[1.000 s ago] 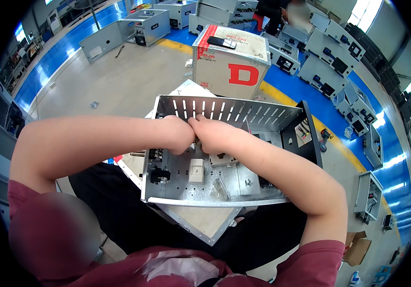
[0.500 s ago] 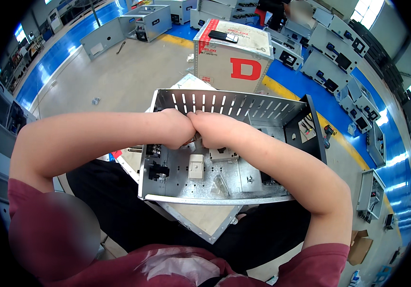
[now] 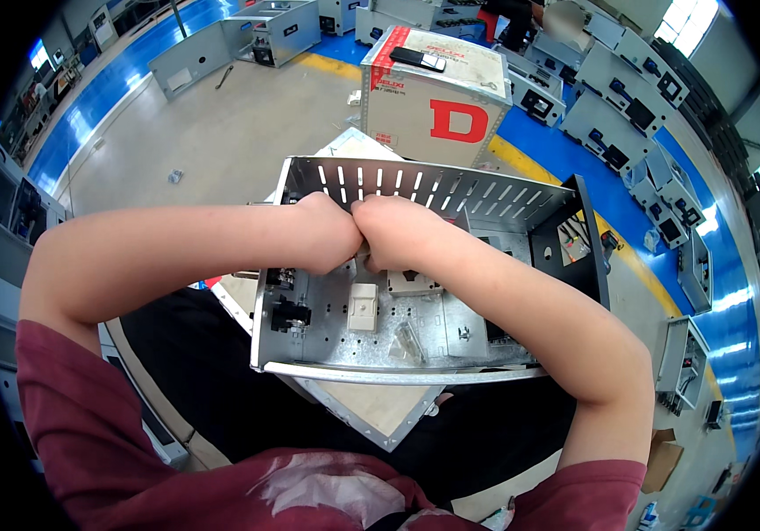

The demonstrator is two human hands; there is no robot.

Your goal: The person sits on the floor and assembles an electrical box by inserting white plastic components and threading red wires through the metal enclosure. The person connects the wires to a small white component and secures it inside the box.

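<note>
An open grey metal enclosure [image 3: 415,188] with a slotted far wall lies in front of me on a flat panel. Both my hands reach inside it and meet at its middle. My left hand [image 3: 331,234] is curled into a fist, knuckles against my right hand [image 3: 390,232], which is also curled. Whatever they pinch between them is hidden by the fingers. Below the hands, on the enclosure's floor, sit a small white block [image 3: 363,306], a black terminal part [image 3: 288,314] at the left and a small clear bag [image 3: 407,341].
A white cardboard box [image 3: 437,106] with red tape and a dark flat device on top stands just beyond the enclosure. Grey cabinets [image 3: 247,40] and more enclosures line the blue floor strips at the back and right. A person stands far back.
My hands stay pressed together inside the enclosure; the view has shifted slightly, nothing else visibly moved.
</note>
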